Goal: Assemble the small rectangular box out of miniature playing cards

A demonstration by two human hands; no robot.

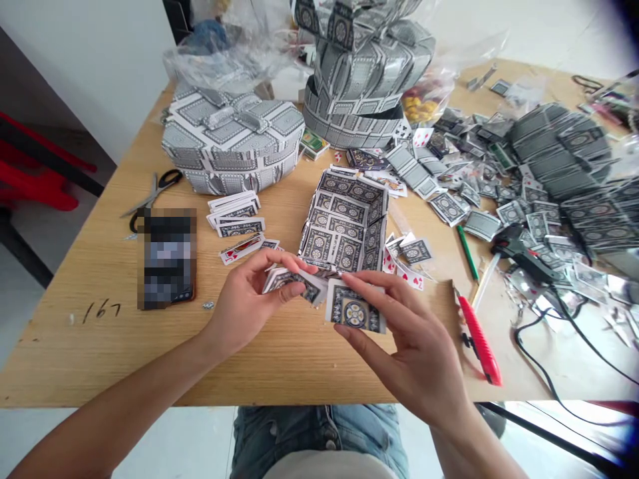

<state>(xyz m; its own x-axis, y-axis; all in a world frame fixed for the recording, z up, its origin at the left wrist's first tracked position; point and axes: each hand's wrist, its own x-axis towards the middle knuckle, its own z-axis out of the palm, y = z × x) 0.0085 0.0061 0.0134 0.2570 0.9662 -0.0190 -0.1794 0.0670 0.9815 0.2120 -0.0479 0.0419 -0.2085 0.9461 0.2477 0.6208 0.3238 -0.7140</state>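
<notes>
My left hand is closed on a small bunch of folded playing cards, thumb on top. My right hand pinches a single playing card between thumb and fingers, its dark patterned back facing up. The two hands are close together over the near side of an open box made of playing cards. Left of that box lie folded card strips and a jack of hearts. More loose cards rest by the box's right side.
A lidded card box and a stacked card construction stand at the back. Black scissors and a phone lie left. On the right are a red utility knife, a green pen, a corded glue gun and heaped cards.
</notes>
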